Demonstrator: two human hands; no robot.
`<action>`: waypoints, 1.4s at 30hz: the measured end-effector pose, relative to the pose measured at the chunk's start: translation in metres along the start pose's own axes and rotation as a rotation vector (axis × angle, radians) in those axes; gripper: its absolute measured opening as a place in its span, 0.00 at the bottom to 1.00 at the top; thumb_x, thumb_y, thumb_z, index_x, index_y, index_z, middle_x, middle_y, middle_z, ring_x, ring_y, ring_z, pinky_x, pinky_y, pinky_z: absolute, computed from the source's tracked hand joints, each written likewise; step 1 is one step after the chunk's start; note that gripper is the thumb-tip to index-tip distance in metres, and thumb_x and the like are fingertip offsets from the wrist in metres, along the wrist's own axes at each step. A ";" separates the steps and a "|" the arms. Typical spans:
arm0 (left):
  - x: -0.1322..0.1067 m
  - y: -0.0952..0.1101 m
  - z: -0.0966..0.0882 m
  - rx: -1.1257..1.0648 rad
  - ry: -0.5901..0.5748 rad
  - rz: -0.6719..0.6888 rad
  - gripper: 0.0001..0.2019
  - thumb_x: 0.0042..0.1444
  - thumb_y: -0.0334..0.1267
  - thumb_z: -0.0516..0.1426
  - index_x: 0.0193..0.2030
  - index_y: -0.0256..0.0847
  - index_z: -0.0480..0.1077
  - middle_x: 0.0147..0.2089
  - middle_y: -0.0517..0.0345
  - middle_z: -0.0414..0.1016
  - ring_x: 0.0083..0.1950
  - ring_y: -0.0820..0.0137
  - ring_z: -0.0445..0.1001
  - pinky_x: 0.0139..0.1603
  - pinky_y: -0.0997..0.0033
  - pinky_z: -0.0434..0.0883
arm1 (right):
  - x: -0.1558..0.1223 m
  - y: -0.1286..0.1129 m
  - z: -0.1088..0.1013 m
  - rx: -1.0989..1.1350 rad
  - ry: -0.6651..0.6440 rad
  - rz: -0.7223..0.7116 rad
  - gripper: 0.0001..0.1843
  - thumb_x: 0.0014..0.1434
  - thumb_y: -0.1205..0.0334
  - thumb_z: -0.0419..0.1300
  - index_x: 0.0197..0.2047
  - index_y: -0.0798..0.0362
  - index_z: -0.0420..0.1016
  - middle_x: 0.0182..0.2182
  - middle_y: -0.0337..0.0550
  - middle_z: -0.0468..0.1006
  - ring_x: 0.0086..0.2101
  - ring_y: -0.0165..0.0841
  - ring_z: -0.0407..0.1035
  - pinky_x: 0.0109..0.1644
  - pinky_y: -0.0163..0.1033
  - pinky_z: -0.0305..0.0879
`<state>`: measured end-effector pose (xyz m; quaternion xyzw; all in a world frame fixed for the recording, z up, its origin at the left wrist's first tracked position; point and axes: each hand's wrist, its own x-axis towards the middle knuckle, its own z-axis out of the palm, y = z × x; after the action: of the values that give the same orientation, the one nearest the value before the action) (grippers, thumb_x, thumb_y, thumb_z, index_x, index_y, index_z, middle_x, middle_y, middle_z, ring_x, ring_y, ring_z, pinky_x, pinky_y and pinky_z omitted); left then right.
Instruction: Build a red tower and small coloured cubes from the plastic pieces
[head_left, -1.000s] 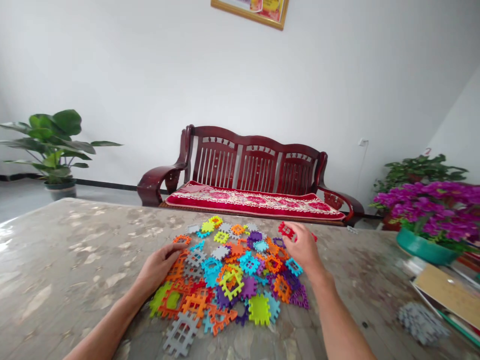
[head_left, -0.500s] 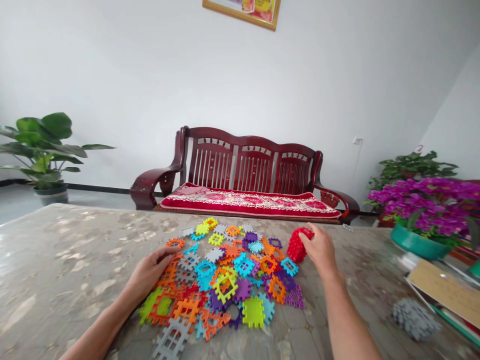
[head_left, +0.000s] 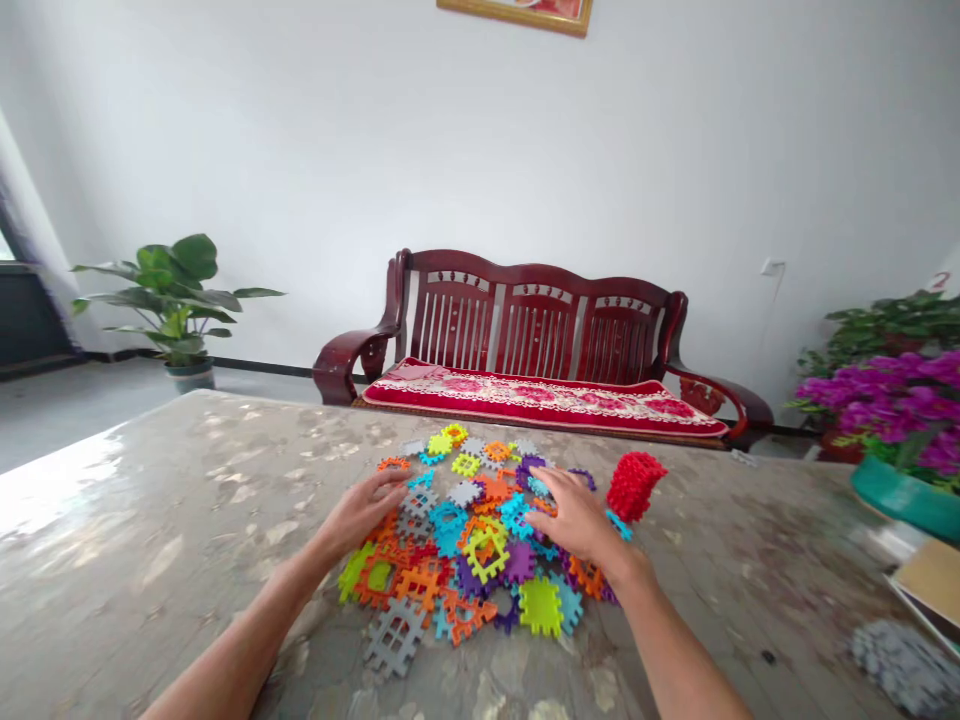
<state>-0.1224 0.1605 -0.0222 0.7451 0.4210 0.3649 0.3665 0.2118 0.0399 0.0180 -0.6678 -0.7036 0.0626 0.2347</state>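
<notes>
A pile of flat plastic interlocking pieces in many colours lies on the table [head_left: 247, 520], among them a lime square [head_left: 540, 606], a grey window-shaped piece [head_left: 396, 636] and a lime frame [head_left: 486, 553]. At the pile's left edge my left hand [head_left: 366, 512] rests near orange and grey pieces, fingers extended and holding nothing that I can see. My right hand [head_left: 576, 512] is over the right part of the pile, fingers apart, close to blue and purple pieces and covering some of them. Just beyond it stands a red stack of pieces [head_left: 631, 486], leaning slightly and untouched.
A grey stack of pieces [head_left: 904, 660] lies at the right, near a cardboard-coloured box [head_left: 937, 580]. Purple flowers in a teal pot [head_left: 904, 497] stand at the right edge. Behind the table is a wooden bench [head_left: 525, 320]; a potted plant [head_left: 180, 300] stands left.
My right hand has let go of the red stack and moved left over the pile. The view has swung, so everything sits farther right or left-shifted little; my left hand stays by the pile.
</notes>
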 end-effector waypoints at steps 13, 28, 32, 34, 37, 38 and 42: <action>0.033 0.074 0.086 0.601 -0.352 0.316 0.24 0.53 0.44 0.59 0.59 0.53 0.69 0.58 0.55 0.73 0.60 0.58 0.69 0.61 0.61 0.64 | -0.002 -0.016 0.035 -0.117 0.013 0.039 0.37 0.54 0.56 0.61 0.67 0.50 0.61 0.56 0.48 0.75 0.55 0.44 0.66 0.59 0.47 0.60; 0.046 0.058 0.048 0.655 -0.056 0.051 0.16 0.60 0.43 0.50 0.49 0.44 0.74 0.49 0.51 0.77 0.48 0.63 0.77 0.50 0.66 0.71 | 0.003 0.000 0.043 0.187 0.304 0.004 0.28 0.56 0.66 0.53 0.60 0.48 0.68 0.55 0.45 0.75 0.53 0.37 0.70 0.58 0.44 0.66; 0.045 0.045 0.025 0.560 -0.102 0.220 0.22 0.57 0.51 0.55 0.55 0.47 0.73 0.58 0.52 0.74 0.57 0.61 0.73 0.60 0.64 0.67 | 0.005 0.018 0.038 0.151 0.413 -0.065 0.23 0.61 0.58 0.51 0.58 0.52 0.70 0.56 0.49 0.73 0.57 0.39 0.66 0.63 0.47 0.61; 0.045 0.032 0.011 0.580 -0.080 0.256 0.24 0.57 0.55 0.54 0.56 0.48 0.73 0.61 0.52 0.71 0.61 0.59 0.69 0.63 0.61 0.63 | 0.006 0.033 0.037 0.047 0.443 0.013 0.24 0.63 0.56 0.48 0.59 0.55 0.70 0.57 0.53 0.72 0.58 0.42 0.64 0.64 0.50 0.59; 0.046 0.009 -0.007 0.647 0.043 0.106 0.25 0.62 0.55 0.46 0.60 0.51 0.69 0.65 0.54 0.68 0.67 0.59 0.63 0.67 0.55 0.58 | 0.007 0.053 0.041 -0.161 0.361 0.200 0.28 0.65 0.54 0.46 0.62 0.59 0.65 0.60 0.58 0.68 0.61 0.46 0.59 0.65 0.53 0.55; 0.046 0.002 -0.011 0.661 0.071 0.040 0.24 0.63 0.54 0.45 0.62 0.52 0.68 0.65 0.55 0.68 0.68 0.59 0.61 0.68 0.53 0.56 | 0.007 0.057 0.042 -0.223 0.306 0.259 0.29 0.65 0.53 0.45 0.64 0.60 0.64 0.61 0.59 0.67 0.62 0.47 0.58 0.65 0.54 0.54; 0.045 -0.020 -0.009 0.667 0.029 -0.102 0.24 0.64 0.52 0.43 0.62 0.54 0.66 0.67 0.57 0.66 0.70 0.57 0.58 0.68 0.45 0.52 | 0.008 0.056 0.047 -0.323 0.073 0.430 0.29 0.67 0.50 0.43 0.66 0.52 0.62 0.63 0.55 0.65 0.61 0.48 0.60 0.64 0.56 0.54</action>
<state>-0.1200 0.2109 -0.0243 0.7967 0.5590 0.1992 0.1143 0.2432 0.0639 -0.0435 -0.8325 -0.5375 -0.0261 0.1318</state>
